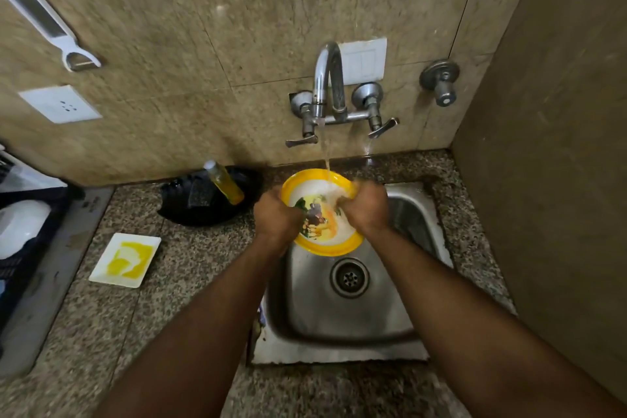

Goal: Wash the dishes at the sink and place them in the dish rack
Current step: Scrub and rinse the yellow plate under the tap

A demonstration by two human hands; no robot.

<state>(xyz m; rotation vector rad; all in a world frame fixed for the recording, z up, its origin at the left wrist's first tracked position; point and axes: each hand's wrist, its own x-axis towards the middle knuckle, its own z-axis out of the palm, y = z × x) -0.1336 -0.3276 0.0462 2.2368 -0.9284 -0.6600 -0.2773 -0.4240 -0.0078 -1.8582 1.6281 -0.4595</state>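
Note:
A round plate with a yellow rim and a coloured picture in its white middle is held tilted over the steel sink. Water runs from the tap onto the plate's upper part. My left hand grips the plate's left edge. My right hand is closed on its right side, fingers on the plate's face; whether it holds a sponge is hidden. A dark dish rack at the far left holds a white dish.
On the granite counter left of the sink lie a white square dish with yellow liquid, and a black bowl with a scrubber and a yellow soap bottle. A peeler hangs on the wall. A side wall stands close on the right.

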